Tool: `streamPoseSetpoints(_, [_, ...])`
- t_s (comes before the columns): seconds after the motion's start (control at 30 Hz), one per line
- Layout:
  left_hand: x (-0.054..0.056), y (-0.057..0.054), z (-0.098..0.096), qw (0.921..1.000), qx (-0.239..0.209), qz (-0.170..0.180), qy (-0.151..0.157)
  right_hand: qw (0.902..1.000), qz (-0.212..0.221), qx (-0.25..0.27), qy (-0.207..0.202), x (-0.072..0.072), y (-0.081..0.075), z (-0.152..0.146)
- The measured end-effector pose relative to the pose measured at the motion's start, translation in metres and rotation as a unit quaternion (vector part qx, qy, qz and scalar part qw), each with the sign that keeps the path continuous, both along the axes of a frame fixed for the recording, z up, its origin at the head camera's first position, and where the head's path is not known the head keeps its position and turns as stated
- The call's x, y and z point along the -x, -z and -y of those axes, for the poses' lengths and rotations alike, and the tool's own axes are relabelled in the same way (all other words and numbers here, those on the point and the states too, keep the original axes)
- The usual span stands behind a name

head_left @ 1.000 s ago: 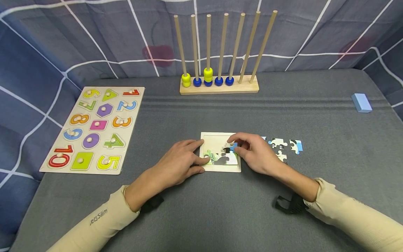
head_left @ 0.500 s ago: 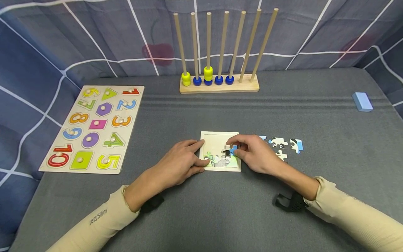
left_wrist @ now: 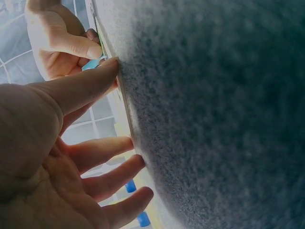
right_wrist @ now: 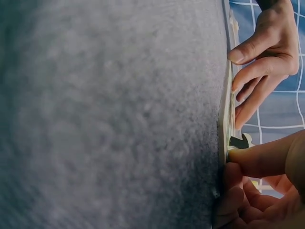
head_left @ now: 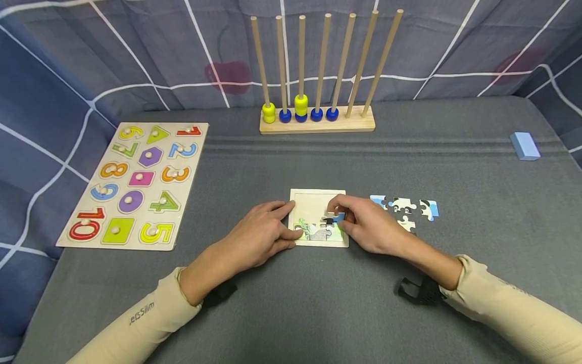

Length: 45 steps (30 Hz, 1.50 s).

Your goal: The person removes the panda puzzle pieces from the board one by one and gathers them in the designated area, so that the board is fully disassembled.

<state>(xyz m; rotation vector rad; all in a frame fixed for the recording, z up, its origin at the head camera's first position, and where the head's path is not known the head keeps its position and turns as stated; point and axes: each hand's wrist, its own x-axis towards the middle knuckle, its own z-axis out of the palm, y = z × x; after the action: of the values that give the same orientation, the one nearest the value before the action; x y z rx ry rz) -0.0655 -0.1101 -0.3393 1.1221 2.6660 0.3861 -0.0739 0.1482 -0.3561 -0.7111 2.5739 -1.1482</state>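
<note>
A shallow wooden puzzle tray (head_left: 311, 203) lies flat in the middle of the table, with fitted pieces along its near side. My left hand (head_left: 256, 233) rests against the tray's left side, its fingers extended; in the left wrist view the thumb and fingertips touch the edge. Over the tray's right part, my right hand (head_left: 374, 225) pinches a blue, black and white jigsaw piece (head_left: 335, 218) between thumb and fingers. The piece looks tilted, and its right side is hidden by the fingers. In the right wrist view its dark part (right_wrist: 239, 141) sticks up beside the right thumb.
Several loose jigsaw pieces (head_left: 402, 205) lie right of the tray, partly behind the right hand. A number-and-shape peg board (head_left: 136, 194) lies at the left. A wooden bead stand with upright rods (head_left: 317, 126) stands at the back. A light blue block (head_left: 525, 146) sits far right.
The right hand has shifted slightly toward the near side and right, tilting the pinched jigsaw piece. More of the loose pieces now shows. The left hand stays on the tray.
</note>
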Motion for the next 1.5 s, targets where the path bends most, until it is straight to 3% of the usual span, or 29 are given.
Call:
streamPoseSetpoints(0.37, [0.0, 0.001, 0.001, 0.9999, -0.007, -0.008, 0.011, 0.9998, -0.018, 0.007, -0.008, -0.001, 0.002, -0.002])
streamPoseSetpoints(0.9, [0.0, -0.001, 0.0, 1.0, 0.003, -0.004, 0.003, 0.9991, 0.019, 0.029, 0.024, -0.003, 0.001, -0.007])
streamPoseSetpoints(1.23, [-0.001, 0.0, -0.001, 0.9999, 0.011, -0.003, -0.003, 0.9939, 0.071, 0.074, 0.04, -0.009, -0.003, -0.016])
streamPoseSetpoints(1.5, [-0.002, -0.001, -0.002, 1.0, 0.006, -0.005, 0.001, 0.9949, 0.058, 0.069, 0.046, -0.017, -0.009, -0.034])
